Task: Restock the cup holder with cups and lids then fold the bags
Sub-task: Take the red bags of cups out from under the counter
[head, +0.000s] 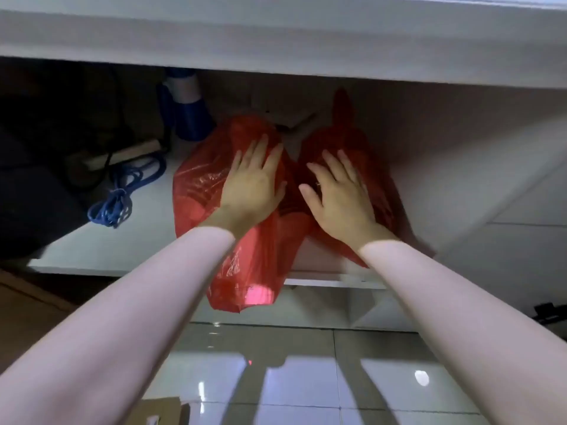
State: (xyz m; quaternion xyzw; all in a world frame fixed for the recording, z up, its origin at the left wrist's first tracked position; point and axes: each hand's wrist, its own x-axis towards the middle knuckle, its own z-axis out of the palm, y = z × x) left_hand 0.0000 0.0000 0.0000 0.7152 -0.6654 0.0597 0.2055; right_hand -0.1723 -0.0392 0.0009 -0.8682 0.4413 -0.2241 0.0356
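Observation:
Two full red plastic bags lie side by side on a low white shelf [101, 250] under a counter. The left red bag [196, 191] hangs over the shelf's front edge. The right red bag [346, 139] sits deeper in, its knotted top pointing up. My left hand [254, 185] lies flat on the left bag with straight, spread fingers. On the right bag rests my right hand [337, 191], also flat and spread. What the bags hold is hidden.
The white counter edge [276, 56] overhangs the shelf closely. A coiled blue cable [122, 194] and a blue-and-white megaphone [187, 108] lie to the left on the shelf. A white side wall [460, 154] bounds the right. Glossy floor tiles [306, 378] and a cardboard box [162, 412] are below.

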